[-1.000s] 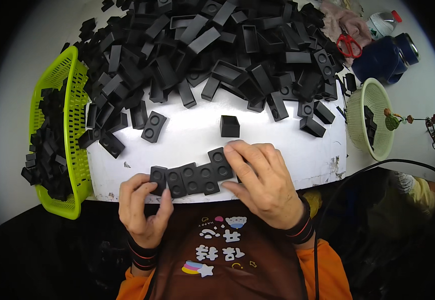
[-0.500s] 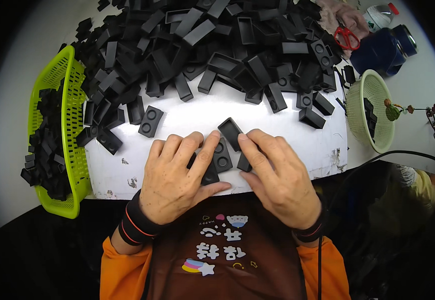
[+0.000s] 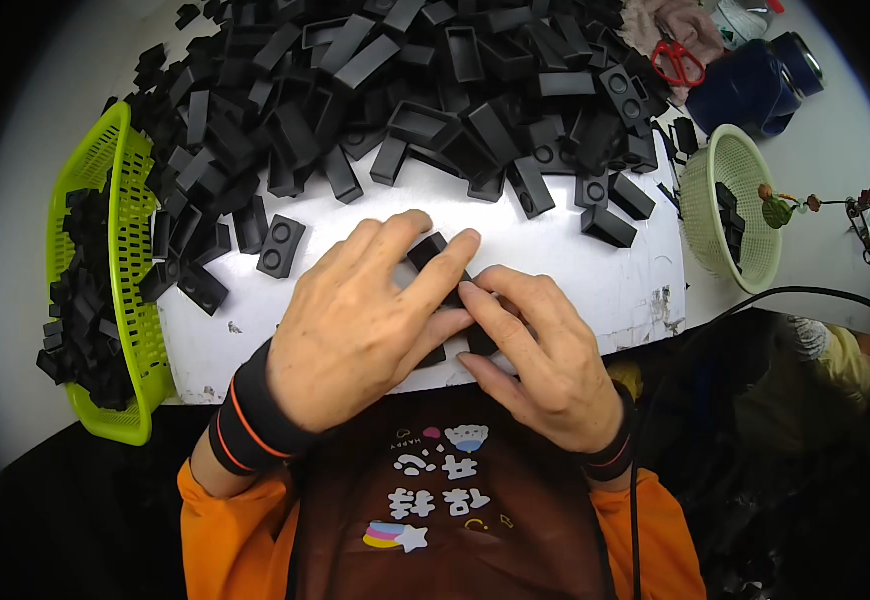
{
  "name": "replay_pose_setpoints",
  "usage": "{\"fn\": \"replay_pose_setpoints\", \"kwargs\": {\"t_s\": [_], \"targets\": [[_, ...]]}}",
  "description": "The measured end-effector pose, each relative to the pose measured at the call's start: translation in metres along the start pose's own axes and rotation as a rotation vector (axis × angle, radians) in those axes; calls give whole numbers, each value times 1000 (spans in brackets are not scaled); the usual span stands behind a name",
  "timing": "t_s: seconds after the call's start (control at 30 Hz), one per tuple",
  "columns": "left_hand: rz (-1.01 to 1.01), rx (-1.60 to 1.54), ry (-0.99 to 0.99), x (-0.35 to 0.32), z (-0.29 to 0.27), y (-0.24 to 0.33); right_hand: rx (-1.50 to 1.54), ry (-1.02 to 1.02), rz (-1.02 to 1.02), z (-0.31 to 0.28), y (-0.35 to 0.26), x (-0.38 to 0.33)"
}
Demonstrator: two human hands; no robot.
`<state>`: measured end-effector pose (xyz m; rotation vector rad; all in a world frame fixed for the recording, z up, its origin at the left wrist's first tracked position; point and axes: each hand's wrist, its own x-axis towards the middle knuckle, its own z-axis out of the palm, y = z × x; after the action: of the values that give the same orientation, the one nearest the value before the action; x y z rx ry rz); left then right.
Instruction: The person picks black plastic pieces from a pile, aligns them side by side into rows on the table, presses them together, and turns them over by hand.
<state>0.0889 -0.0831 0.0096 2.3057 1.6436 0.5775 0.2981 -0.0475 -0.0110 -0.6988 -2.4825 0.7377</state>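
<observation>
Small black oblong blocks are under and between my hands near the front of the white board. My left hand reaches over them, with forefinger and thumb closed about a tilted black block. From the other side, my right hand pinches a black block between thumb and fingers, its fingertips meeting the left ones. Part of another dark block shows below the left thumb. My fingers cover most of these pieces. One loose block with two round recesses lies beyond my left hand.
A large heap of black blocks covers the far side. At the left stands a green basket of black pieces. On the right are a pale basket, a dark blue flask, red scissors and a black cable.
My left hand has shifted right and upward over the blocks, and its forefinger now lies across the tilted block. My right hand has moved slightly, its fingertips meeting the left hand's.
</observation>
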Motion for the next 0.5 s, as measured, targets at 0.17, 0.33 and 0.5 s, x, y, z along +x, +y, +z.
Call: {"fn": "replay_pose_setpoints", "kwargs": {"t_s": [0.17,0.33,0.5], "targets": [[51,-141,-72,11,-4,-15,193,78,104,2,5,-13],[-2,-260,-44,7,-13,-20,119,119,-13,5,9,0],[-130,301,476,-54,-50,-20,33,152,-11,-5,19,-7]]}}
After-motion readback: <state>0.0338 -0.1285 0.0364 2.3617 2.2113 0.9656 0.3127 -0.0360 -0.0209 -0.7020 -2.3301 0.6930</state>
